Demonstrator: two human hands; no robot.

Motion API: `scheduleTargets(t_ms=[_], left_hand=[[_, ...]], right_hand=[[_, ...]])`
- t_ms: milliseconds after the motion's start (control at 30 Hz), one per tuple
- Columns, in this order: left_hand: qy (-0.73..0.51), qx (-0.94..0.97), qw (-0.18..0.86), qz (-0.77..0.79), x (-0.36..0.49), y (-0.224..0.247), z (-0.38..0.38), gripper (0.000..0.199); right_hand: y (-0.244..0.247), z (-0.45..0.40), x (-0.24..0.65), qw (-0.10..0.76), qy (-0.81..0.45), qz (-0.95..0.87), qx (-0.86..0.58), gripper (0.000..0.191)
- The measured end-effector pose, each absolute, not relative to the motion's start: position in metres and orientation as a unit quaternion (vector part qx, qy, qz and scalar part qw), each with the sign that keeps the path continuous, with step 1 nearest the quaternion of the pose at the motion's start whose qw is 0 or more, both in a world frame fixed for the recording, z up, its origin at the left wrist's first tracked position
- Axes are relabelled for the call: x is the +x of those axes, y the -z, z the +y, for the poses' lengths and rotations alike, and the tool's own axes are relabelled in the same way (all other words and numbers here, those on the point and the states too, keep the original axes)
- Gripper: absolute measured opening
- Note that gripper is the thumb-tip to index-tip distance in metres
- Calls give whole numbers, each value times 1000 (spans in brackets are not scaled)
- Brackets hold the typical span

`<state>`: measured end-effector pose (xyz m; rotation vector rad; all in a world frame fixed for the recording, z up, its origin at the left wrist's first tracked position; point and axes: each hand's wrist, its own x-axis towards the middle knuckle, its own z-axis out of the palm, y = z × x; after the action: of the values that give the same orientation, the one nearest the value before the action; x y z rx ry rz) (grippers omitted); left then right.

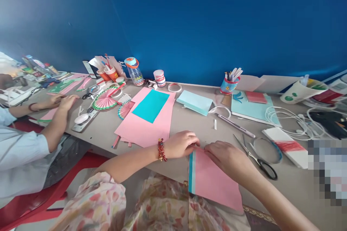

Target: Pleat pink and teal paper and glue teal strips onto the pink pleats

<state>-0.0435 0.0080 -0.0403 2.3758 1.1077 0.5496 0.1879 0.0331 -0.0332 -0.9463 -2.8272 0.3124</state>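
Observation:
A sheet of pink paper (217, 184) lies at the table's front edge and partly hangs over it. Bands of teal and pale blue run down its left side. At its upper left corner, my left hand (182, 144), with a red beaded bracelet on the wrist, has its fingers curled in on the paper. My right hand (226, 155) grips the far edge just beside it, fingers bent and pressed together. Both sets of fingertips are partly hidden. To the right lie black-handled scissors (258, 160), blades partly apart.
Pink sheets (146, 133) with a teal sheet (151, 105) on top lie left of centre. Behind are a folded pale blue paper (195, 101), a pen cup (230, 85) and a bottle (135, 72). A co-worker's hands (63, 101) rest at the left, near pleated paper fans (105, 98).

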Motion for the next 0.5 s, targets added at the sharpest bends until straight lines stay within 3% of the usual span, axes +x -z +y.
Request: scheduleTargets(t_ms=[200,500], left_hand=[[-191,872,202,403,-56,38,8,30],[-199,862,163,438,-79,13,19,30]], right_hand=[[36,34,186,94,-119,-936,-317,31],[14,49,215,119,-146,-930,-316,36]])
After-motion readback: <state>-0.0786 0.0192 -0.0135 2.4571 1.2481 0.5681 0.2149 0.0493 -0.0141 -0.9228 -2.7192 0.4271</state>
